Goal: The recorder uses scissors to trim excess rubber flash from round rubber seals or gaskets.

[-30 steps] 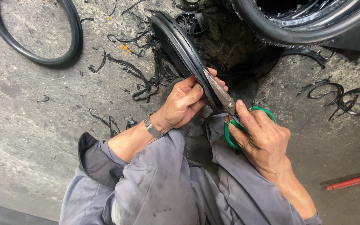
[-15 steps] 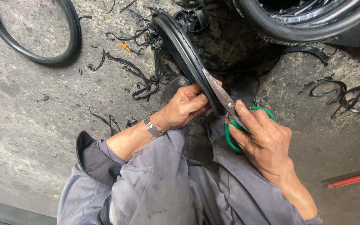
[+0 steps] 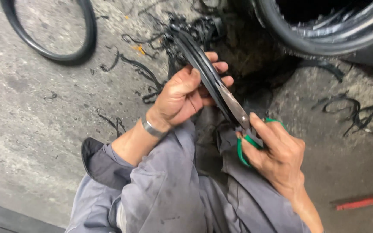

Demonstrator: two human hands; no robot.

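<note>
Down at knee level, the left hand (image 3: 182, 97) wraps its fingers and thumb around a black rubber ring (image 3: 195, 60), holding it edge-on so it rises away from the person's lap toward the top of the view. The right hand (image 3: 277, 155) is closed through the green handles of a pair of scissors (image 3: 238, 114), index finger laid along the top; the metal blades lie against the ring's edge just below the left hand's fingers, though how far the blades stand apart cannot be told. Both hands sit close together above the grey trouser legs (image 3: 173, 194), and a metal band (image 3: 151, 128) circles the left wrist.

Thin black rubber trimmings (image 3: 139, 71) are scattered over the concrete floor (image 3: 35, 121) beyond the hands. Another black rubber ring (image 3: 72, 51) lies flat at the upper left, well apart from the held one. A large black tyre (image 3: 307, 41) fills the upper right corner, and a red strip (image 3: 363, 202) lies on the floor at the lower right.
</note>
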